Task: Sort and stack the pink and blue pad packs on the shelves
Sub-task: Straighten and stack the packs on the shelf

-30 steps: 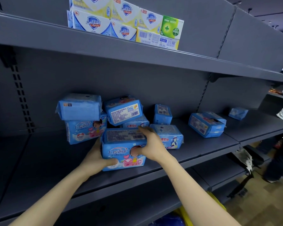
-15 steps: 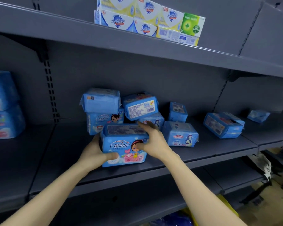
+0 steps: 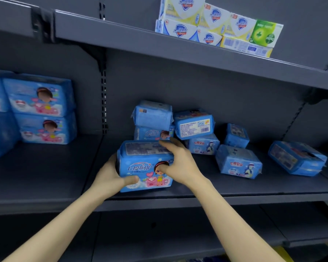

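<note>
Hands clasp our blue plastic pad pack with pink cartoon print: left hand grips its left end, right hand its top right. It sits on the dark grey metal shelf, just before the jumbled blue packs.

held pack shifted left, stacked packs now in view

This is a shop aisle: long grey metal shelves sit on brackets hooked into slotted uprights, with boxed soap bars lined up on the upper one and many sealed blue pad packs stacked and strewn below.
</note>
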A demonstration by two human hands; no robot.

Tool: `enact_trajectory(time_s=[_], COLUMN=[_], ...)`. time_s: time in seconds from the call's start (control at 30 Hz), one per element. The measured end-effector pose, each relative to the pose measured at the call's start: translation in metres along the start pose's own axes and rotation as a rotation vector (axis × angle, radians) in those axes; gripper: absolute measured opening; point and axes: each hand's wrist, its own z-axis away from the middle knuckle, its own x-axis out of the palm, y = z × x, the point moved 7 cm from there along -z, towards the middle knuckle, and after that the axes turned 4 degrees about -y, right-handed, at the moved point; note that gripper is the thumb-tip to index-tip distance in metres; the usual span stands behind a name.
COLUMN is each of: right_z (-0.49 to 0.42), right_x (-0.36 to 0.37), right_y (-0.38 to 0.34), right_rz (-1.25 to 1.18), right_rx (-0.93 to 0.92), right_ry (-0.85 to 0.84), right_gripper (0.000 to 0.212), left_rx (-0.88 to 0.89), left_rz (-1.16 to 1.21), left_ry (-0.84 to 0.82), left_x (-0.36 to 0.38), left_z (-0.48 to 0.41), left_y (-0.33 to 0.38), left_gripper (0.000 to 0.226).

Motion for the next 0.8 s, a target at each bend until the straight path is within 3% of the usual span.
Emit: enact_trajectory(time_s=[0.27, 0.8], right_z=[-0.014, -0.036], right_x=[0.035, 0.110], right_y=[-0.047, -0.139], right_rz=[-0.117, 0.062], right_rx=[-0.054, -0.286], right_ry=[-0.087, -0.196], right_gripper=[0.074, 0.055], left_rx=[-0.045, -0.011], left_rz=[0.020, -0.046], left_ry=[0.146, 0.213], left_x=[-0.059, -0.145], left_z=[0.034, 0.062], left_y=[-0.018, -0.049], left_gripper=[0.067, 0.054])
